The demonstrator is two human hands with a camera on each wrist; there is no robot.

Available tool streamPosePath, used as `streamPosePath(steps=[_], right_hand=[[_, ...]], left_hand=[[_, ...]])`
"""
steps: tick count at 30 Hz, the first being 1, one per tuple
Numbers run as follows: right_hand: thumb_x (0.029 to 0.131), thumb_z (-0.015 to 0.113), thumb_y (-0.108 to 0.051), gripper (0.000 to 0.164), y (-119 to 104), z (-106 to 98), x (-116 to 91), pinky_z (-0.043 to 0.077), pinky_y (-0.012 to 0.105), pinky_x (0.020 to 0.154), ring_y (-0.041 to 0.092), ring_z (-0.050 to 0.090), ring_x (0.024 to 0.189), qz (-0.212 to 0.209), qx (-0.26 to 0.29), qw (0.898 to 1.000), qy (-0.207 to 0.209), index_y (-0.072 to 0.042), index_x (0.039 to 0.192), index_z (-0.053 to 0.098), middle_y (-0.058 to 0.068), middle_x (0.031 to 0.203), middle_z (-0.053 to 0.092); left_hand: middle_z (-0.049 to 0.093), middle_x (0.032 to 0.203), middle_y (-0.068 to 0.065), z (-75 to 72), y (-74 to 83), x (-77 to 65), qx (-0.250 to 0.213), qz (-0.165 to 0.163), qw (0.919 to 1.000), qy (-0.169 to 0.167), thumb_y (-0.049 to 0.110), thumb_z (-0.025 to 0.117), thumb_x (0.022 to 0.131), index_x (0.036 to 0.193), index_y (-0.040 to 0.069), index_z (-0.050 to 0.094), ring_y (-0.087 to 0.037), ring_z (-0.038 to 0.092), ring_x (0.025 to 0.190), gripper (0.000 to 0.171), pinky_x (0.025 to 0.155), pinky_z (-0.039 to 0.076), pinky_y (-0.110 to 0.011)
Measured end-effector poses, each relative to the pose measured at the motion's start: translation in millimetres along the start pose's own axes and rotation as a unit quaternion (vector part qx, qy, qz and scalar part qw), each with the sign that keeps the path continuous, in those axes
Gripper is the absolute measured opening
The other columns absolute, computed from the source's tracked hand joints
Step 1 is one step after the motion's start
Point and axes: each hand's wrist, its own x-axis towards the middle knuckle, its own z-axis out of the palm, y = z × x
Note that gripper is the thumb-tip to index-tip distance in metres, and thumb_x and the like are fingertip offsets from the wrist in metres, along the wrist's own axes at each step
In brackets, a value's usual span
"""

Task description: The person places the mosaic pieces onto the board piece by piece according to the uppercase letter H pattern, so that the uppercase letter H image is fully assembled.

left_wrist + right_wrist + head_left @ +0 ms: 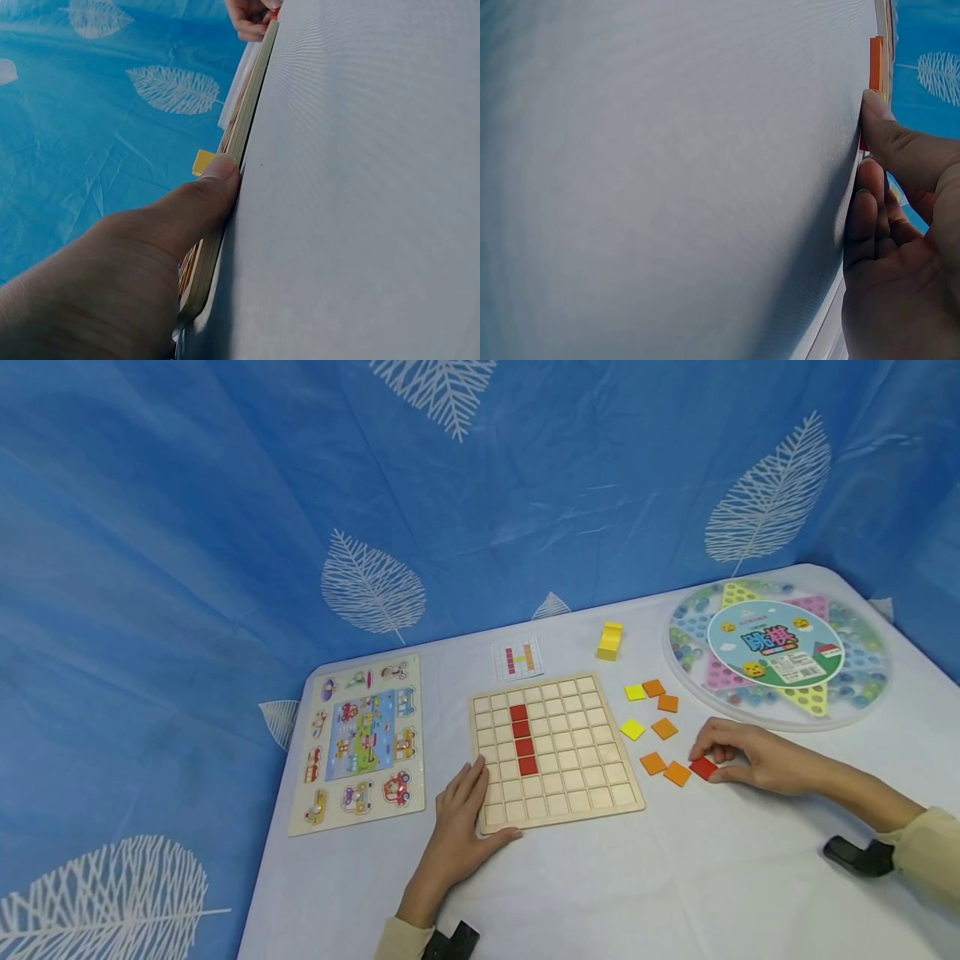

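A wooden grid board (pixel 558 806) lies on the table with several red square tiles (pixel 523 747) in one column. My left hand (pixel 459 831) rests at the board's near left corner, fingers along the left side and thumb (pixel 219 172) against the front edge. To the right of the board, my right hand (pixel 765 758) pinches a red tile (pixel 703 767) at table level between thumb and forefinger. Loose orange tiles (pixel 664 728) and yellow tiles (pixel 632 729) lie between that hand and the board.
Left of the board lies a vehicle picture puzzle (pixel 412 735). A pattern card (pixel 517 658) and a yellow block (pixel 610 641) are behind the board. A round Chinese checkers set (pixel 776 643) sits at the back right. A blue leaf-print curtain (pixel 525 510) hangs behind the table.
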Motion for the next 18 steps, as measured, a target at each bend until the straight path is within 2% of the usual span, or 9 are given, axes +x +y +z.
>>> streamPosePath(steps=[18], right_hand=[[0.080, 0.079, -0.009, 0.031, -2.9, 0.9, 0.6, 0.045, 0.015, 0.069, 0.000, 0.051, 0.078, 0.002, -0.008, 1.000, 0.005, -0.025, 0.102, 0.065, -0.015, 0.098, 0.060]], left_hand=[[0.025, 0.162, -0.005, 0.5, -1.4, 0.2, 0.004, 0.006, 1.0000, 0.003, 0.051, 0.079, 0.076, 0.153, 0.006, 0.031, -0.030, 0.021, 0.149, 0.101, 0.110, 0.024, -0.052]])
